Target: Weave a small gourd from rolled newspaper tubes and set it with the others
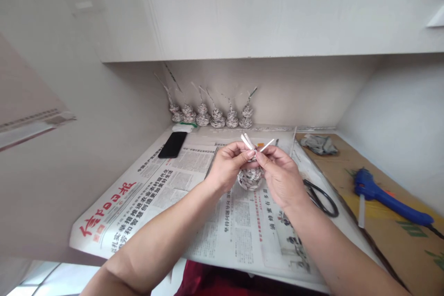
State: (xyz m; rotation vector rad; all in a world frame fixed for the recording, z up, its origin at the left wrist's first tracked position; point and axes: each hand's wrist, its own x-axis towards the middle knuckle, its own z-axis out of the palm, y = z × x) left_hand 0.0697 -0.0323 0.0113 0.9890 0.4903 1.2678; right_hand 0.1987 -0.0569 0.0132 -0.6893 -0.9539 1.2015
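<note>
Between my hands is a small woven paper gourd [250,179], its round body hanging just above or resting on the newspaper; I cannot tell which. White paper strips [247,140] stick up and fan out from its top. My left hand [233,159] pinches the strips and neck from the left, thumb pressed at the top. From the other side, my right hand [277,164] closes thumb and fingers on the neck by a strip that points up to the right. The fingers hide most of the gourd's upper part.
Newspaper sheets [166,194] cover the table. Several woven gourds [217,118] line the back wall, near a black phone [172,144]. At right, black-handled scissors [322,199] lie beside cardboard [388,249] bearing a blue glue gun [388,201] and a crumpled cloth [319,144]. A cabinet [263,14] overhangs the back.
</note>
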